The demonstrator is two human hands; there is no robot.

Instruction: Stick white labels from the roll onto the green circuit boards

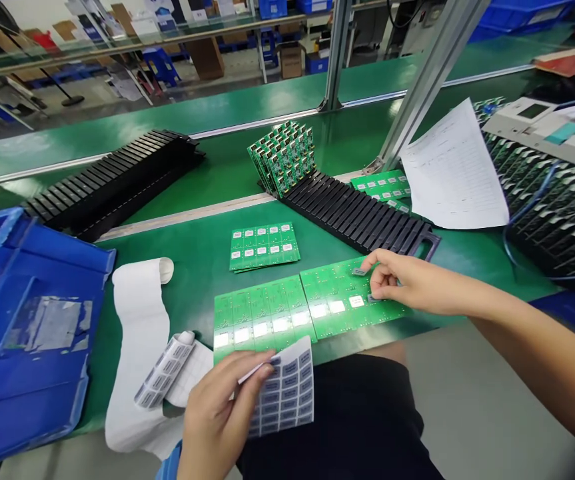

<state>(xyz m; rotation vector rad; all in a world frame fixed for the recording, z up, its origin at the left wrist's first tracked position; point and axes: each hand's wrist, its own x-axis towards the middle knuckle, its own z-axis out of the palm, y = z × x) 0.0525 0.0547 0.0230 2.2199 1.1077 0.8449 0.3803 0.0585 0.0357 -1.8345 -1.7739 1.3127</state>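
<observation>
the left hand was at the lower edge of the view, thumb and fingers pinching a sheet of small dark printed labels, with a thin white strip caught at the fingertips; what that strip was could not be made out. the sheet lay partly over the corner of a green circuit board panel. the right hand rested on a second green circuit board panel, just beside the first, its fingers curled and tips down. a small grey label showed by the index finger, and another sat partly hidden under the fingertips, so i could not tell whether the hand was pinching it or pressing it down. glare washed out the white patches on both panels. a curling strip of white backing paper and a small roll of labels lay near the left hand. beyond stood a black slotted rack holding upright boards, with a labelled panel in front of it. a blue plastic bin was cut off at the left edge, and a printed paper sheet lay to the right
</observation>
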